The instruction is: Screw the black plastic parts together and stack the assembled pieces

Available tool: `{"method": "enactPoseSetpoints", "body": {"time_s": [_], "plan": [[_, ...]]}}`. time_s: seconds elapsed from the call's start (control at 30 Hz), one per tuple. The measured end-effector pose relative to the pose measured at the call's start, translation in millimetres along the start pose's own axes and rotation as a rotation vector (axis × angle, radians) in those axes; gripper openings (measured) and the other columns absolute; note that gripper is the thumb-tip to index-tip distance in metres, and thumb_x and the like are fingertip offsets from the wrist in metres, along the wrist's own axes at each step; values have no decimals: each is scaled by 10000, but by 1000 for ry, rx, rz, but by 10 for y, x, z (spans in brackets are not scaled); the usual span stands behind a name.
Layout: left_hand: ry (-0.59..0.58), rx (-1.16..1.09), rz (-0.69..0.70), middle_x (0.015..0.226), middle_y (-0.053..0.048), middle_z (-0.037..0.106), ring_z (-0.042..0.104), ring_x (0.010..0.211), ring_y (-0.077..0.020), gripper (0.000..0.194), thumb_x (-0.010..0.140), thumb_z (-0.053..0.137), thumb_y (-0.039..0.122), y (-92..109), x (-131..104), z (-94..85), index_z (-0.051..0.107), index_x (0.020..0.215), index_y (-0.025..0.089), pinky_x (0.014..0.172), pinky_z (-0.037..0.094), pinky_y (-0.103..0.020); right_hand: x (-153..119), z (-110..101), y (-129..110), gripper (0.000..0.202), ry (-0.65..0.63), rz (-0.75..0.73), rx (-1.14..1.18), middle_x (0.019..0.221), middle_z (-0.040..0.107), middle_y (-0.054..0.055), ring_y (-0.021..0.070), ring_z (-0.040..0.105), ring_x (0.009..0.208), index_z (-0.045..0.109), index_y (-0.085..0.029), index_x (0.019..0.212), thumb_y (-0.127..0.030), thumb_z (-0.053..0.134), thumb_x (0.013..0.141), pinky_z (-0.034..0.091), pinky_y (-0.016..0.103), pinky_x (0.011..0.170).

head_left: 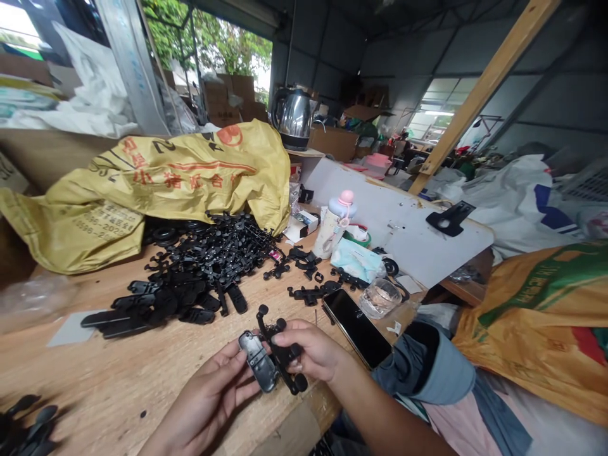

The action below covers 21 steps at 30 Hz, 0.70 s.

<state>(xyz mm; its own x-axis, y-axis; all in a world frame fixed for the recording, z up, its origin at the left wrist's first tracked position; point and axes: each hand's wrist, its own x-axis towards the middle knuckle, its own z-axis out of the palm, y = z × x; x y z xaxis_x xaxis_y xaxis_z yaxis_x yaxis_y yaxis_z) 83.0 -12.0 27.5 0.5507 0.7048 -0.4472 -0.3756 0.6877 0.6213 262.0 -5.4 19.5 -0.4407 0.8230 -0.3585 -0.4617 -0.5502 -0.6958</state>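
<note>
Near the table's front edge, my left hand [221, 386] grips a black oval plastic shell [259, 361], its hollow inner side facing up. Right beside it, my right hand [311, 348] pinches a black plastic bracket [278, 345] with arms that end in round knobs. Shell and bracket are side by side; whether they touch I cannot tell. Beyond my hands lies a heap of small black knobbed parts [223, 247]. In front of that heap are several more black oval shells [161, 301]. A few loose black brackets [311, 294] lie past my right hand.
A phone [358, 326], a glass ashtray [380, 297], a tissue pack [357, 258] and a bottle [332, 225] stand or lie at the right. A yellow sack [204, 171] covers the back. More black parts [26, 421] are at the near left. An orange bag [546, 323] bulges at the right.
</note>
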Motion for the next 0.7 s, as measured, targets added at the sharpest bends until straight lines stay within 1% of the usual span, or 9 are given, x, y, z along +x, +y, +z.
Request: {"method": "enactPoseSetpoints", "body": {"time_s": [0.1,0.23,0.37,0.57,0.63,0.7], "plan": [[-59,9,4,1054,-97,674,612,991,-233,264,798,550,204,-9,8,10,609,1054,169,881,466,-370,13,11,4,284,2,-1,-28,406,490,-43,18,353,316,577,-95,572,-296,761,492,180,156,322],[-70,28,7,1078,-87,668,609,993,-223,309,805,540,221,-29,22,24,586,1110,201,894,452,-374,31,14,6,278,0,-5,-44,403,493,-39,18,359,316,605,-81,587,-299,754,504,188,155,321],[-61,48,11,1081,-89,667,614,982,-226,333,786,565,226,-42,21,24,583,1118,210,882,454,-367,26,29,-8,288,23,-3,-72,430,511,-38,13,362,322,616,-83,602,-311,757,498,191,153,318],[-30,65,25,1082,-91,665,613,984,-231,340,763,595,240,-39,22,0,590,1102,213,898,442,-371,31,52,10,298,80,-42,-163,460,542,-31,21,391,334,622,-97,612,-342,751,501,206,156,309],[-7,83,35,1098,-89,657,607,995,-233,348,752,609,247,-51,32,4,590,1098,217,898,443,-372,36,50,23,302,86,-44,-191,448,538,-34,23,384,324,625,-97,618,-345,749,499,206,160,305],[42,109,63,1124,-81,645,595,1017,-231,377,731,635,247,-74,50,12,583,1104,228,896,446,-365,39,49,34,307,92,-46,-198,444,532,-34,24,378,319,625,-95,623,-350,747,504,201,163,305]]}}
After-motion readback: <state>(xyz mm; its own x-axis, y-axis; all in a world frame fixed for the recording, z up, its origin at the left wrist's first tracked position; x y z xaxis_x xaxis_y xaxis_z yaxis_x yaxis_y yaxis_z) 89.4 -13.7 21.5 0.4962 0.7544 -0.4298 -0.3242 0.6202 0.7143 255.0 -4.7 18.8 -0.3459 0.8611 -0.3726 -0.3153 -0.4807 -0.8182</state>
